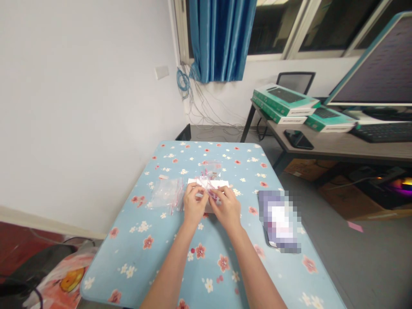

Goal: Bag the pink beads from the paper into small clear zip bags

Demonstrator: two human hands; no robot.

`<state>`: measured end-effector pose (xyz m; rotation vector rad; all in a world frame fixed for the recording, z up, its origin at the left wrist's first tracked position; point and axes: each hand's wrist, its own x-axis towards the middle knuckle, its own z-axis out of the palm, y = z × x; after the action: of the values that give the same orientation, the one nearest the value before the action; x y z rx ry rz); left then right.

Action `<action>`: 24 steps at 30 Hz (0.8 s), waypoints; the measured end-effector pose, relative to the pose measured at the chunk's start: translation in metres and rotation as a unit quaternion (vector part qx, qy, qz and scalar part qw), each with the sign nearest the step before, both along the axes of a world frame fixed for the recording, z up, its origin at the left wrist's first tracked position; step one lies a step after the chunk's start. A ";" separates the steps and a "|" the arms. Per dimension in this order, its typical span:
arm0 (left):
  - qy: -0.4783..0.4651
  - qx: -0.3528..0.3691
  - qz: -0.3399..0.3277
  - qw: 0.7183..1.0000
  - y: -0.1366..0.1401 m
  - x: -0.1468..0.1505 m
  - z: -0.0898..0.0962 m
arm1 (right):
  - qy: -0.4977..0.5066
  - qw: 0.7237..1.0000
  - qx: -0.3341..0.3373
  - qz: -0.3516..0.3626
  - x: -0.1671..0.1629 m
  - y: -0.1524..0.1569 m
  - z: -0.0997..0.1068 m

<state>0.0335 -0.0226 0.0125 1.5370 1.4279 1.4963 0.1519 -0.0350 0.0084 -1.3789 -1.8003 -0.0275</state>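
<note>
Hands pinch bag (clear).

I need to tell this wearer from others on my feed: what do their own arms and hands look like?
The left hand and right hand are ungloved. Both forearms are bare, with no sleeve, watch or bracelet showing.

Light falls bright and even — the monitor stretches, slightly blurred, toward the right edge.
</note>
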 end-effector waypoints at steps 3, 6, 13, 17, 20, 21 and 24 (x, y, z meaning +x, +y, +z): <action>0.005 0.001 -0.005 1.000 0.000 0.000 -0.002 | 0.004 1.000 -0.004 0.001 -0.001 0.000 -0.001; 0.008 -0.002 -0.001 1.000 0.001 0.000 -0.004 | 0.035 0.999 -0.016 0.023 -0.001 0.001 -0.001; -0.041 -0.015 -0.005 0.999 0.007 -0.002 -0.012 | 0.201 0.974 -0.102 -0.001 0.006 0.007 -0.002; -0.059 -0.013 0.008 0.998 0.010 -0.005 -0.017 | 0.273 0.955 -0.117 -0.003 0.012 0.012 -0.006; -0.059 -0.008 0.012 0.998 0.011 -0.006 -0.017 | 0.304 0.945 -0.123 -0.005 0.014 0.014 -0.009; -0.055 -0.005 0.014 0.998 0.011 -0.006 -0.017 | 0.309 0.943 -0.127 -0.005 0.014 0.015 -0.010; -0.033 0.009 0.025 0.999 0.009 -0.006 -0.014 | 0.312 0.941 -0.134 -0.003 0.015 0.016 -0.012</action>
<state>0.0276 -0.0140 -0.0010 1.4586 1.4293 1.5785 0.1670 -0.0186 -0.0039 -1.3745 -1.2898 0.6071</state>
